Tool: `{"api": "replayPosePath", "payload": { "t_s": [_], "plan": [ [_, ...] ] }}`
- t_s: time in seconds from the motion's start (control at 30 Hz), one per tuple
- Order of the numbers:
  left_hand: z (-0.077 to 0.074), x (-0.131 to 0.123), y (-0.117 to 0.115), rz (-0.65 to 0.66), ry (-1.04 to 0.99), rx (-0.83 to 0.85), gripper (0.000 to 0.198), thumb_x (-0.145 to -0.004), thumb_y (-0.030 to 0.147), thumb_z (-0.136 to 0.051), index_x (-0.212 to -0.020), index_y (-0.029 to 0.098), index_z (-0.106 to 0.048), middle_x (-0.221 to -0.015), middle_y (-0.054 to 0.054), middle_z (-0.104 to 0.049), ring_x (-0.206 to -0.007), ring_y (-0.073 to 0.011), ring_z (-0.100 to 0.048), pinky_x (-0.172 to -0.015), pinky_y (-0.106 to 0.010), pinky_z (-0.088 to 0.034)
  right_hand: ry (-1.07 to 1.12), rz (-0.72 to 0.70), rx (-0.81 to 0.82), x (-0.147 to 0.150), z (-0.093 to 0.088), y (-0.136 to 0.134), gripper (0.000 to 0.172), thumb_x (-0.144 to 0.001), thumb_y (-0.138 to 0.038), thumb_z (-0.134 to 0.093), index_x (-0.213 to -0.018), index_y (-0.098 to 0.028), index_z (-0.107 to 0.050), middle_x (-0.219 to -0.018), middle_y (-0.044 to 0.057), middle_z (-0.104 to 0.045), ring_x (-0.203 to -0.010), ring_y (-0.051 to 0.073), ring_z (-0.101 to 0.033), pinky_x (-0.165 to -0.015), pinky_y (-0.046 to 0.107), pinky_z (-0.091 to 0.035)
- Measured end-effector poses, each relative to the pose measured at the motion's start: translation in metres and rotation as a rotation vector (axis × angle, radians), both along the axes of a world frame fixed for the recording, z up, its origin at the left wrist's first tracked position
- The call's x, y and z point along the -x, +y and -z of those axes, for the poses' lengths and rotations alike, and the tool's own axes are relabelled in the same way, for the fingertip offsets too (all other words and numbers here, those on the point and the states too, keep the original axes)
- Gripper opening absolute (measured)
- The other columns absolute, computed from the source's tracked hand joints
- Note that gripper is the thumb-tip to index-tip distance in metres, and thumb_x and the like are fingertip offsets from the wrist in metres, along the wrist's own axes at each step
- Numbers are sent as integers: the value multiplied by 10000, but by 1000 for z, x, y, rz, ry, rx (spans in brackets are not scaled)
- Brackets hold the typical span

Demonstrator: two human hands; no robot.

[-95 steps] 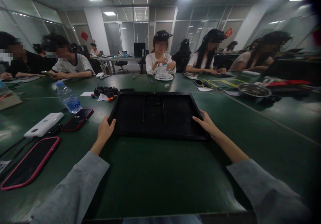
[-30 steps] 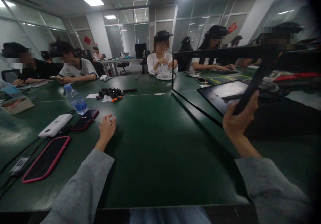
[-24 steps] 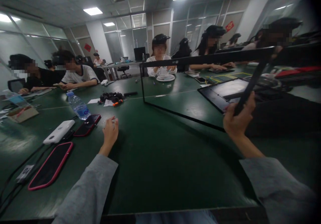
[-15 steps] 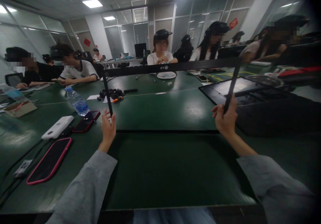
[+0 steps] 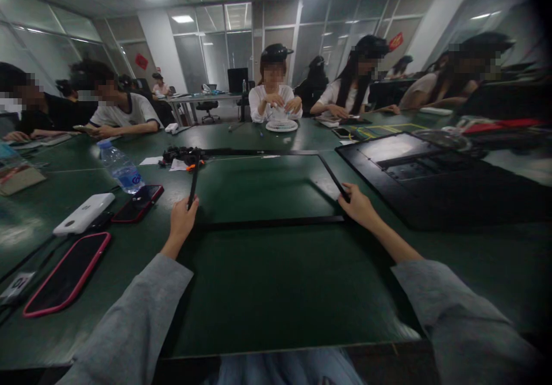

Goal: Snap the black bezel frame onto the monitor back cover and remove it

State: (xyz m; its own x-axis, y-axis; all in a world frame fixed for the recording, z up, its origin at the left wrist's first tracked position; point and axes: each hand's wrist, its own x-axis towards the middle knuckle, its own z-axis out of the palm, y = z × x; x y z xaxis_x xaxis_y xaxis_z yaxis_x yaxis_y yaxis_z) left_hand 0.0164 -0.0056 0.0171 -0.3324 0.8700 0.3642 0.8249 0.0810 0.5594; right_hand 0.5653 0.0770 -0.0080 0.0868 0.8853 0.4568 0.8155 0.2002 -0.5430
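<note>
My left hand is closed around the left side bar of a thin black frame, gripping it near the lower corner with my thumb on top. My right hand is pinched on the right side bar at about the same height, fingers curled over the strip. The black frame spans the gap between my two hands, an open rectangle low over the green table. Its near bar runs from one hand to the other, and its far bar lies well beyond my fingertips. The tabletop shows through the opening, and I cannot tell whether the far bar touches the surface. Out past my right hand, just beside the frame's right bar, lies a large black panel, flat on the table. To the outside of my left hand, near it, lies a red phone, with a white power bank just beyond that. A water bottle stands further out, and a pink-edged phone lies back toward my left sleeve. Ahead of my left hand, by the frame's far left corner, is a small heap of black parts. Other people sit along the far sides of the table, well apart from my hands.
</note>
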Motion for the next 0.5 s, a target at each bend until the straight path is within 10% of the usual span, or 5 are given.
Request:
{"api": "replayPosePath", "payload": {
  "t_s": [0.5],
  "plan": [
    [9,2,5,-39,296,244,509,-1008,485,-446,-1315,181,-717,-1560,-116,-524,-1446,-368,-423,-1151,-516,-409,-227,34,62,-11,7,-2,479,-950,-318,-492,-1380,-141,-608,-1231,182,-715,-1158,344,-671,-989,507,-521]
  ]
}}
